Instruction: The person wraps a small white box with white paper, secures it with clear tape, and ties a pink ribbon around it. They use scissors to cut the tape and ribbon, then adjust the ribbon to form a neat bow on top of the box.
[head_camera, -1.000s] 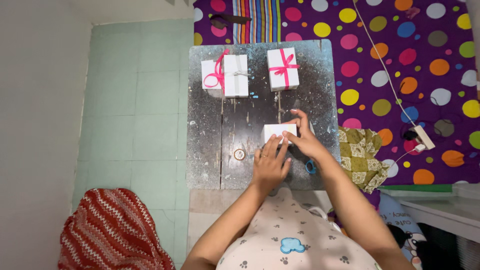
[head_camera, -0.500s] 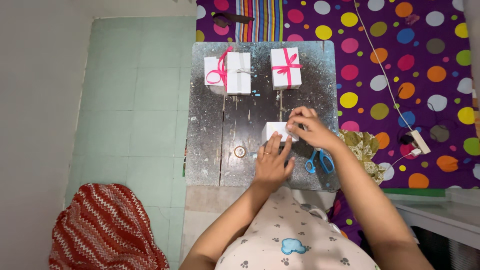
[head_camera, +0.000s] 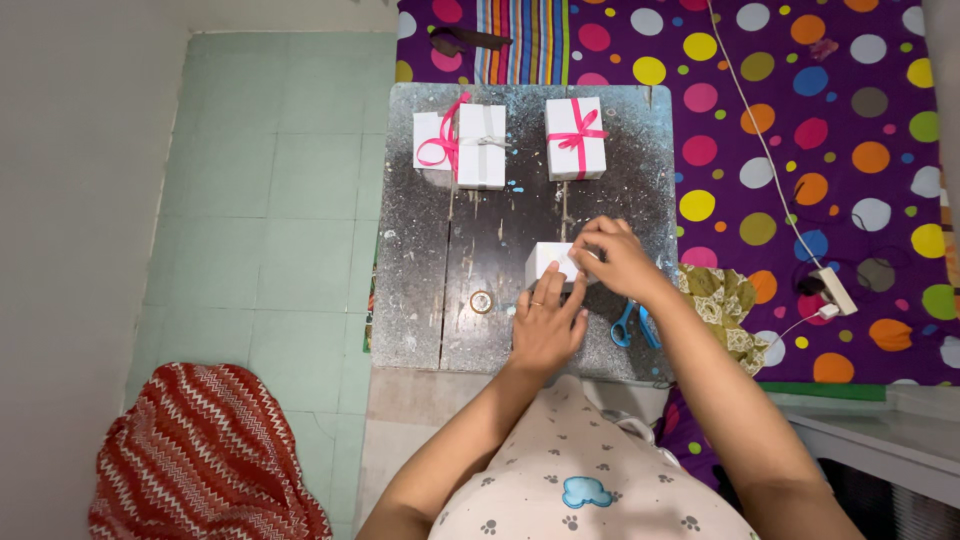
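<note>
A pale green tiled floor (head_camera: 270, 210) lies under a low, dark, paint-speckled wooden worktop (head_camera: 420, 300), and behind and to the right of it spreads a purple cloth with coloured polka dots (head_camera: 800, 100). You lean over the near edge of the worktop, both bare hands on a small plain white cardboard box (head_camera: 545, 262) that sits on the board a little right of its middle.

Your left hand (head_camera: 545, 330) lies flat with its fingers stretched forward, their tips pressing the near side of the box (a ring shows on one finger); its grip is spread, not closed round anything. Your right hand (head_camera: 612, 258) is curled over the box's right end, fingertips pinched together at the top corner; what they pinch is too small to tell.

Just right of your right wrist lie scissors with blue handles (head_camera: 632, 325), partly hidden by your forearm. To the left of the box, near it but apart, a small round roll of tape (head_camera: 481, 301) lies flat.

At the far edge stand two finished white boxes: one tied with a pink ribbon bow (head_camera: 576, 137), and, well to its left, a white box with a silver ribbon (head_camera: 481, 146) touching a smaller box with a pink ribbon (head_camera: 432, 140).

A white cable with a power strip (head_camera: 834, 290) runs across the dotted cloth, and a red zigzag-patterned fabric (head_camera: 210, 455) sits at lower left.
</note>
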